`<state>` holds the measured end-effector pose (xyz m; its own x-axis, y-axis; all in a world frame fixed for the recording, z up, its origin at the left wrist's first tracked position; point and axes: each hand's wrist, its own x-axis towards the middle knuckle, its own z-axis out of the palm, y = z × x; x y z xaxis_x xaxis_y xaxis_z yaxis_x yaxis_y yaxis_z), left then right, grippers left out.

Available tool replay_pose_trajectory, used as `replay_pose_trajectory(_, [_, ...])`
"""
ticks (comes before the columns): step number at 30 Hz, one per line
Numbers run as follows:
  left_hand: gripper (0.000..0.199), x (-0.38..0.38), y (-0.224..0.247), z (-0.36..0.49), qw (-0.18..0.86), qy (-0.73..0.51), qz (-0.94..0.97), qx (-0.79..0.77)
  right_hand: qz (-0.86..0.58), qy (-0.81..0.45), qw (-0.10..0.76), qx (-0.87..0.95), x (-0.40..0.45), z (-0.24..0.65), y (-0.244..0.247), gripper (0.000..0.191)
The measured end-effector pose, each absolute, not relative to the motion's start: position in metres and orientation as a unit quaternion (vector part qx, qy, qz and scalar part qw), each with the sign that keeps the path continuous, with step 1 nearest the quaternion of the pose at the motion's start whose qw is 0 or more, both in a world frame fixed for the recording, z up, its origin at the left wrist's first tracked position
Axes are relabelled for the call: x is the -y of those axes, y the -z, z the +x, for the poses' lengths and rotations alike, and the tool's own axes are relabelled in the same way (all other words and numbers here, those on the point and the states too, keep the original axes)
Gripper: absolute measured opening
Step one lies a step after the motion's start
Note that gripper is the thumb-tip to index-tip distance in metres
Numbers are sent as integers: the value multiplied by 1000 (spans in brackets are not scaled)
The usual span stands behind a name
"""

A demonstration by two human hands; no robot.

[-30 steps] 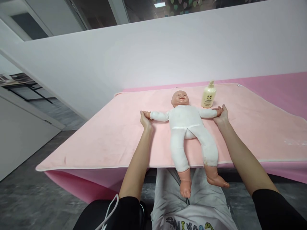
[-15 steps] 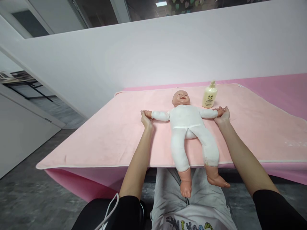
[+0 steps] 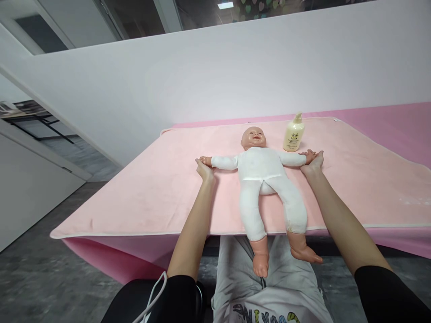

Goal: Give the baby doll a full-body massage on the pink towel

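A baby doll (image 3: 261, 166) with a white cloth body lies on its back, arms stretched out to both sides. Its bare feet hang past the table's near edge. My left hand (image 3: 204, 171) holds the doll's hand on the left from below, thumb pointing outward. On the other side, my right hand (image 3: 314, 167) cups the doll's other hand, with its thumb also out to the side. The fingers under both doll hands are mostly hidden. Just beyond the doll's arm on the right stands a pale yellow pump bottle (image 3: 293, 136), upright.
A light pink blanket (image 3: 134, 193) covers the table over a darker pink cloth (image 3: 397, 125). Behind it rises a white wall (image 3: 218, 76). A white cable (image 3: 154, 291) runs by my left sleeve.
My left thumb has moved off the doll's hand and outward. My right thumb has also shifted slightly outward. The doll's body and the bottle stay in place.
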<state>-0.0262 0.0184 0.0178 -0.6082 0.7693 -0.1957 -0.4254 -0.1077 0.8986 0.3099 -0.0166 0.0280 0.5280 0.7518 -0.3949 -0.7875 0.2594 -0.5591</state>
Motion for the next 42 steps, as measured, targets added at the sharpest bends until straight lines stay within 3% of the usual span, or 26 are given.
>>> replay_pose_trajectory(16, [40,-13,-19,-25,429,-734,188,-493,-347,-502,792,24,5,324,-9,29])
replay_pose_trajectory(29, [40,-20,-14,-23,410,-719,189,-529,-395,-454,799,4,8,314,-18,34])
replay_pose_trajectory(42, [43,-10,-21,-20,405,-706,258,-521,-353,-490,797,1,13,316,-20,31])
